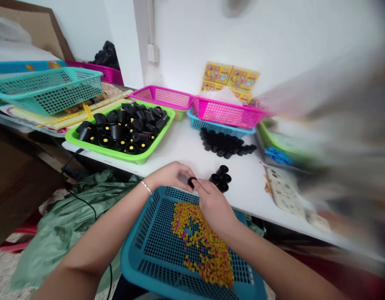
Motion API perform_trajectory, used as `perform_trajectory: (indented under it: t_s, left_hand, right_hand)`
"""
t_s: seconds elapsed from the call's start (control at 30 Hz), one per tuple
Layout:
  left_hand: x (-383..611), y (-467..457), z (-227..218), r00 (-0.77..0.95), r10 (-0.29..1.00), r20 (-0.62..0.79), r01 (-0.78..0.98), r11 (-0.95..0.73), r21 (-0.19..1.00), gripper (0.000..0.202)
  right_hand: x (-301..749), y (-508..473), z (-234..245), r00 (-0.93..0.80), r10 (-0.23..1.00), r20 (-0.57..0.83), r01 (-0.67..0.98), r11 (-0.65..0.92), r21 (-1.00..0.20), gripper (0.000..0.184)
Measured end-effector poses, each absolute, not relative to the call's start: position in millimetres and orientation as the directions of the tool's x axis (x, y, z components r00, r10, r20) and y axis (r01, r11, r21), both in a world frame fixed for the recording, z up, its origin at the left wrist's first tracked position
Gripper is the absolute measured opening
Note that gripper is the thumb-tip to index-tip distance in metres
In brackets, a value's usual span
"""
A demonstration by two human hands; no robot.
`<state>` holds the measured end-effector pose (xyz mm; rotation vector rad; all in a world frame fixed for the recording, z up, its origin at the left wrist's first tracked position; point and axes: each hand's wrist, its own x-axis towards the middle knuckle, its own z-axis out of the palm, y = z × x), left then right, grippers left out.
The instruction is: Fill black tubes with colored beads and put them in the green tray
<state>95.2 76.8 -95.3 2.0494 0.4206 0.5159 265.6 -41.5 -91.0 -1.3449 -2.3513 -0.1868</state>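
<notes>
The fingers (199, 188) of the left hand (169, 175) and right hand (214, 206) pinch a black plastic cap (191, 181); yellow beads (201, 246) lie in a teal basket (127, 260) below, black cylinders (220, 179) just right on the desk (251, 196)

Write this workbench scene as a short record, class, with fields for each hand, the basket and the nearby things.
left hand: pinching a small black cylinder
right hand: pinching the same cylinder
basket: blue plastic basket beneath the hands, holding small yellow pieces
nearby: loose black cylinders on a white table; green tray of black cylinders
</notes>
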Motion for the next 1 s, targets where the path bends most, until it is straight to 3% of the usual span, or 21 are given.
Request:
perform_trajectory:
  t_s: [0.17,0.37,0.57,0.67,0.83,0.93,1.0]
  left_hand:
    - [95.2,76.5,-97.7,0.843,0.501,0.196,0.093,-0.494,0.864,0.035]
    - [94.8,72.5,-94.7,0.845,0.516,0.144,0.086,-0.396,0.914,0.036]
    - [96.1,69.4,-93.8,0.822,0.551,0.141,0.125,-0.417,0.900,0.037]
    - [94.5,58.9,-90.1,0.784,0.596,0.174,0.205,-0.513,0.833,0.038]
    - [64.2,21.6,-57.3,0.663,0.660,0.353,0.396,-0.710,0.582,0.040]
    - [16.7,9.9,-20.1,0.490,0.729,0.478,0.556,-0.684,0.472,0.039]
    - [-21.7,18.5,2.6,0.255,0.784,0.566,0.711,-0.549,0.439,0.041]
  right_hand:
    - [265.4,-43.4,-98.6,-0.484,0.765,0.425,0.847,0.531,0.008,0.045]
    - [265.7,-32.8,-83.1,-0.388,0.820,0.420,0.830,0.509,-0.227,0.048]
    - [266.3,-32.7,-98.3,-0.449,0.770,0.453,0.827,0.551,-0.116,0.050]
    - [270.6,-26.8,-95.6,-0.459,0.757,0.465,0.801,0.579,-0.151,0.047]
    - [285.7,-52.3,-81.2,-0.349,0.807,0.477,0.814,0.513,-0.273,0.040]
    - [297.0,-84.5,-92.4,-0.409,0.850,0.333,0.785,0.513,-0.348,0.040]
    - [302.2,-99.6,-107.8,-0.513,0.841,0.171,0.743,0.535,-0.402,0.042]
